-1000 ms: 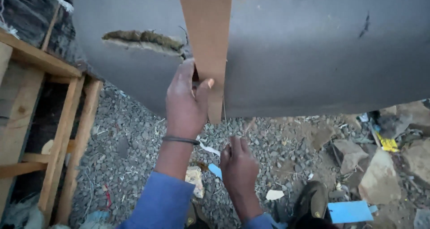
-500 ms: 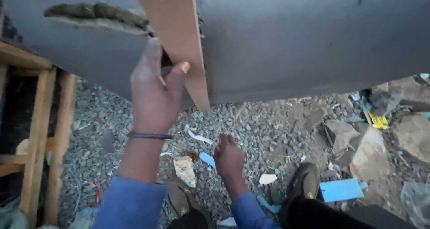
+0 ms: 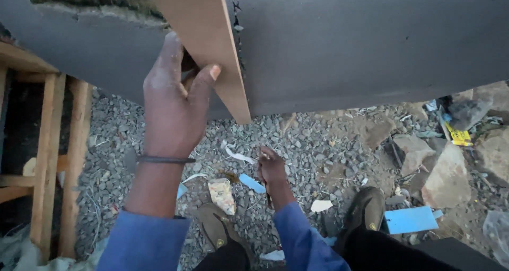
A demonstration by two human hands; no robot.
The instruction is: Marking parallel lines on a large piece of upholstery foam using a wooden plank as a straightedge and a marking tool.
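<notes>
The ground (image 3: 318, 154) is loose grey gravel. Lying on it: white paper scraps (image 3: 239, 156), a blue strip (image 3: 252, 183), a pale crumpled wrapper (image 3: 222, 195), a blue card (image 3: 411, 219) by the brown shoes (image 3: 366, 210), flat stones (image 3: 448, 178) at right (one yellow scrap (image 3: 459, 137) among them).

I've got a wooden frame (image 3: 50, 159) at far left, gravel (image 3: 318, 143) across the ground. Blue card (image 3: 411, 219) lies near right, stones (image 3: 448, 175) just beyond it, a yellow scrap (image 3: 459, 137) far right. Pale paper bits (image 3: 222, 195) sit centre.
</notes>
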